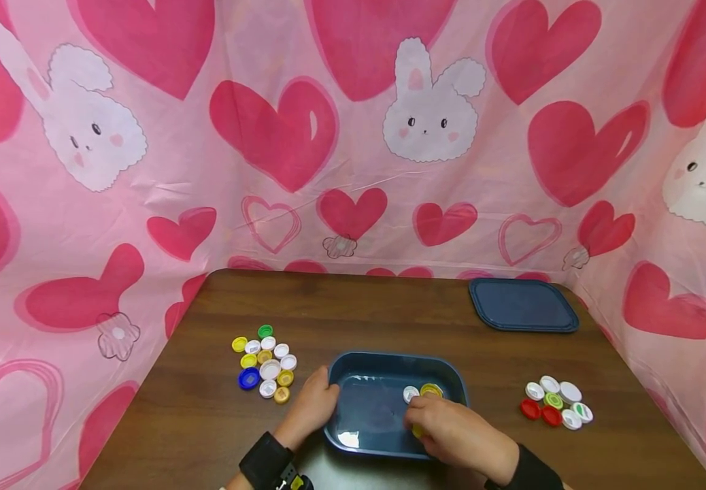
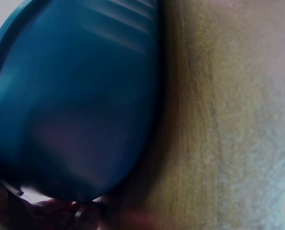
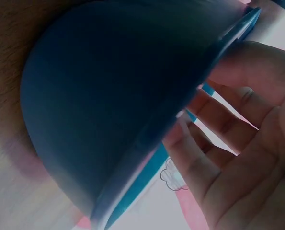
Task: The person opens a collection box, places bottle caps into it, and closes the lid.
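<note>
A dark blue rectangular container (image 1: 371, 442) stands on the table in front of me. My left hand (image 1: 315, 401) grips its left rim, thumb on top; in the left wrist view the container's outer wall (image 2: 80, 96) fills much of the picture. Over the right side reaches my right hand (image 1: 451, 430), its fingers down inside. A yellow bottle cap (image 1: 417, 431) shows between its thumb and fingers. Just beyond them, a white cap (image 1: 411, 393) and another yellow cap (image 1: 431, 390) lie in the container. In the right wrist view the rim hides the fingertips.
To the left lies a group of bottle caps (image 1: 270, 369), white, yellow, gold, green and blue. Another group (image 1: 552, 401), red, white and light green, lies to the right. A dark blue lid (image 1: 523, 305) rests at the table's (image 1: 341, 306) back right corner. Pink cloth (image 1: 353, 156) hangs behind.
</note>
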Available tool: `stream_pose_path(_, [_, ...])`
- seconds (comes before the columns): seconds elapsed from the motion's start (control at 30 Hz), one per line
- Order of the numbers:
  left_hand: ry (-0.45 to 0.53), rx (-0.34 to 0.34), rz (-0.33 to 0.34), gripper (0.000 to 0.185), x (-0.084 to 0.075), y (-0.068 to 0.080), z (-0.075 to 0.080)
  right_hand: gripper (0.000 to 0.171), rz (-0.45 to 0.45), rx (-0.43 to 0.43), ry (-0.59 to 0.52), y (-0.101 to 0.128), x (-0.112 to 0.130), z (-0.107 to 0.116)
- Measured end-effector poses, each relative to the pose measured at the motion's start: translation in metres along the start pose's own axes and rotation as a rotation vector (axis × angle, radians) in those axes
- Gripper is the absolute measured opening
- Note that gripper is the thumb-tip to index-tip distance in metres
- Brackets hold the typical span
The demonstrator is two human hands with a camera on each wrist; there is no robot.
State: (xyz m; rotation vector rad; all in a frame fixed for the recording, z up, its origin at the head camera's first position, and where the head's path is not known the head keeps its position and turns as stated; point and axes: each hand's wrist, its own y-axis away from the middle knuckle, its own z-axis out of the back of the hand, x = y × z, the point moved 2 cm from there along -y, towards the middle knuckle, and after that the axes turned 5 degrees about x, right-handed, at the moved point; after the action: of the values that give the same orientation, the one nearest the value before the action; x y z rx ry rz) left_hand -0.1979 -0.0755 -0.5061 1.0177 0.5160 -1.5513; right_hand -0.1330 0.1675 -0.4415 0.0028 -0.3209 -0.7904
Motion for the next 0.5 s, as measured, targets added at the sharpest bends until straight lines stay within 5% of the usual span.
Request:
stream_pose_path(0.2, [-0.005, -0.007, -0.009, 0.039, -0.0005, 0.0006, 0.0009, 0.025, 0.010, -0.024, 0.040, 0.0016, 0.0024, -0.0011])
stream_pose_path(0.5, [-0.002, -0.002, -0.009, 0.039, -0.0001, 0.0000, -0.0003, 0.029, -0.143, 0.066, -0.048, 0.0042, -0.0003, 0.0070])
